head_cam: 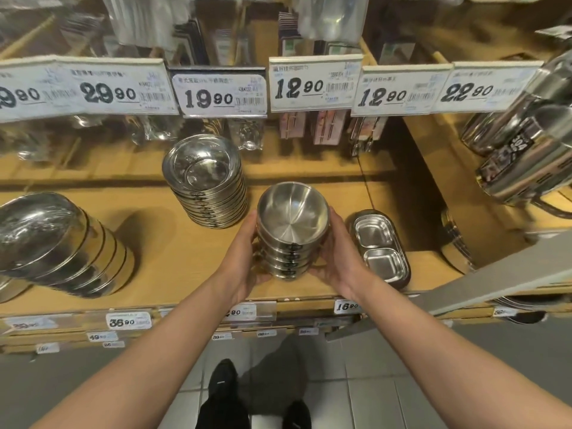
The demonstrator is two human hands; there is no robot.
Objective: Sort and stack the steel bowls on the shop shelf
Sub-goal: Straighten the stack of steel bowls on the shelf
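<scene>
A short stack of brushed steel bowls [292, 224] stands near the front of the wooden shelf [173, 252]. My left hand [244, 258] cups its left side and my right hand [337, 258] cups its right side, fingers curled round the lower bowls. Behind and to the left stands a taller stack of shiny shallow bowls [207, 181]. A leaning stack of large steel bowls [58, 246] lies at the far left.
A two-compartment steel dish [379, 246] sits just right of my right hand. Price tags [314, 83] hang along the shelf above. More steel containers [523, 150] crowd the right side. A grey metal bar [483, 283] slants across the lower right.
</scene>
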